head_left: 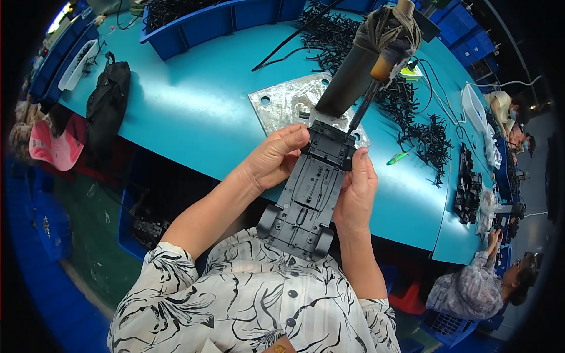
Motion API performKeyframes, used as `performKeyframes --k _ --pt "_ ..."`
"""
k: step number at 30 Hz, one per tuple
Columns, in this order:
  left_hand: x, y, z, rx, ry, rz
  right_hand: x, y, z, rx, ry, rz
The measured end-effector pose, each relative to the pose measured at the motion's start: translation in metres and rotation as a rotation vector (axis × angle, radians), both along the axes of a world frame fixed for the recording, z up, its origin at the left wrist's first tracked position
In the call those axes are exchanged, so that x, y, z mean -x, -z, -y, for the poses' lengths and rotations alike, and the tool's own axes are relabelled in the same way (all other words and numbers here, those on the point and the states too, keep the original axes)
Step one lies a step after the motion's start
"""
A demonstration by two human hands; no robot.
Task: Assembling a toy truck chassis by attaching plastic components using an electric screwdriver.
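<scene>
I see my left hand (275,157) and right hand (356,191) both clenched around a black toy car chassis (311,191), held over the turquoise table's (194,112) near edge, its front end under the hanging screwdriver's (376,82) tip.

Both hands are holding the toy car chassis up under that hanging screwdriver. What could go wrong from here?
The screwdriver tip meets the black chassis close to the right hand fingertips, so a slip could jab them. The left hand grips only one edge, so the chassis may tilt off the bit.
</scene>
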State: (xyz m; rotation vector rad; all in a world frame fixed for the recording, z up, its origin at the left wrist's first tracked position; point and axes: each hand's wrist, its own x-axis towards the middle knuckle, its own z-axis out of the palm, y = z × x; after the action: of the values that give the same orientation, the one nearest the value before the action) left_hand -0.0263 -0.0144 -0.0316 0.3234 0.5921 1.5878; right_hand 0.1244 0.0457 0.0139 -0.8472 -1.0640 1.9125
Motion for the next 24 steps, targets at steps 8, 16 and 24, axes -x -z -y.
performKeyframes --k 8,16,24 --pt "-0.001 -0.001 -0.002 -0.014 0.003 -0.018 -0.001 0.008 -0.002 0.0 0.027 -0.009" --pt "-0.004 -0.006 0.0 0.021 -0.052 -0.063 0.0 0.004 0.003 0.061 0.025 -0.065" --pt "-0.02 -0.027 0.018 0.111 -0.041 -0.258 -0.023 0.022 -0.003 0.057 -0.043 0.029"
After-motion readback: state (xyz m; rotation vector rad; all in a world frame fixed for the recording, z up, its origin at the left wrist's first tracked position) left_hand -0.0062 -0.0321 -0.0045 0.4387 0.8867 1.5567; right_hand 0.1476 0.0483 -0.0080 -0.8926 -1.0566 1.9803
